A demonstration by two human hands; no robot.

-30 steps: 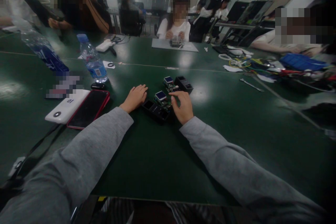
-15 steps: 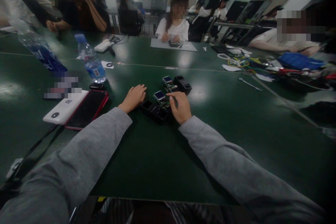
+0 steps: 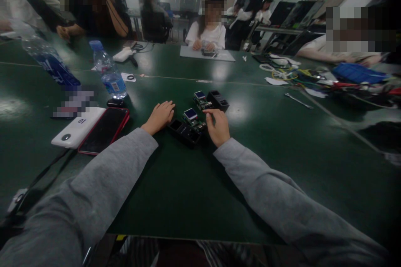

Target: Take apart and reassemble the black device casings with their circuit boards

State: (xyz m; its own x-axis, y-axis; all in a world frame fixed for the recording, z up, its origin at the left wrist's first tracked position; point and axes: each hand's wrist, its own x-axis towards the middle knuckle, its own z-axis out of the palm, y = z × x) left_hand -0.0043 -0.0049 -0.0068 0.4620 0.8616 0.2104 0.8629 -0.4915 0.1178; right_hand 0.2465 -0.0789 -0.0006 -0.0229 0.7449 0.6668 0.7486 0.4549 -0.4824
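My left hand (image 3: 159, 117) rests palm down on the green table, fingers stretched out, holding nothing. Just right of it lies a black plastic case (image 3: 185, 132) with a rectangular window. Behind that case is a green circuit board with a small screen (image 3: 190, 113). My right hand (image 3: 218, 127) hovers or rests at the board's right end, thumb and index finger apart, nothing seen between them; contact with the board I cannot tell. Farther back sit a second circuit board with a screen (image 3: 199, 95) and another black case (image 3: 218, 100).
On the left are a phone in a red case (image 3: 104, 131), a white power bank (image 3: 78, 127) and a water bottle (image 3: 110, 73). A wrench (image 3: 298, 100) and a pile of cables (image 3: 319, 77) lie right. Across the table a person (image 3: 208, 33) works on a grey mat (image 3: 188, 52).
My right hand has drawn slightly to the right, off the nearer board, showing more of its right end. My left hand and the cases have stayed in place.
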